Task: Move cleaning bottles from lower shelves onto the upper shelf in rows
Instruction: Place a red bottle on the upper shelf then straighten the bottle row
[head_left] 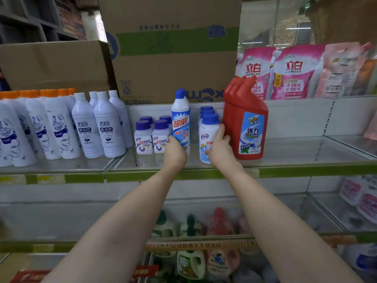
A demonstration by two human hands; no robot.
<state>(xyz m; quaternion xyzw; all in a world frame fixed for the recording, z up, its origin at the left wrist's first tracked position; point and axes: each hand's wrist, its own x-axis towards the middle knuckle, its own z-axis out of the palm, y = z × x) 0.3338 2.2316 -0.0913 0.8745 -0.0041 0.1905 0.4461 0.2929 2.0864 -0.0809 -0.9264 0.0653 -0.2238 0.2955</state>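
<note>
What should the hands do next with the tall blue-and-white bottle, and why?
Probably slide the tall blue-and-white bottle back and let go. The left hand grips its base on the upper shelf, in the gap between two rows of short blue-capped bottles.

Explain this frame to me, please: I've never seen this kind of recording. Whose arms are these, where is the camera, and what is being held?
There is no robot here. A person wears one wide-angle camera on the head, so you look along their bare arms at shop shelves. The left hand grips the base of a tall blue-capped bottle standing on the upper shelf. The right hand grips a short blue-capped bottle, its fingers touching the red bottle beside it. Also on that shelf: white bottles at left and small purple-capped bottles. Cardboard boxes and pink pouches sit above. More bottles fill the lower shelves, blurred.
</note>
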